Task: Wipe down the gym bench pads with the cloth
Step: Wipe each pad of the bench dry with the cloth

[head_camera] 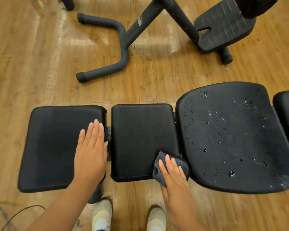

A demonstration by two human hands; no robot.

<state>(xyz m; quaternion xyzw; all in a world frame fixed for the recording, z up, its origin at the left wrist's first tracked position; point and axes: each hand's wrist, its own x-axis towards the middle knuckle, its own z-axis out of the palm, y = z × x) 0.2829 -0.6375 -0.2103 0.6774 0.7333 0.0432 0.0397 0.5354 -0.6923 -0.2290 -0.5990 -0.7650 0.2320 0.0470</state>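
Standing at the bench's near edge, pale shoes (102, 215) just below it. Right hand (172, 172) is pressing flat, fingers extended, pinning the dark cloth (157, 170) on the middle pad's (140, 135) near right corner. Left hand (92, 147) is lying open-palmed, holding nothing, bracing the left pad (53, 144). Judgement: keep even pressure, overlap strokes, work toward the far edge. The droplet-speckled seat pad (232, 135) is waiting at right; another machine's frame (117, 47) is standing beyond.

Your three pads: left pad (53, 147) and middle pad (140, 139) plain black, seat pad (232, 139) black with white flecks. Cloth (158, 167) dark grey. Floor (32, 64) brown woodgrain. Shoes (102, 215) cream.
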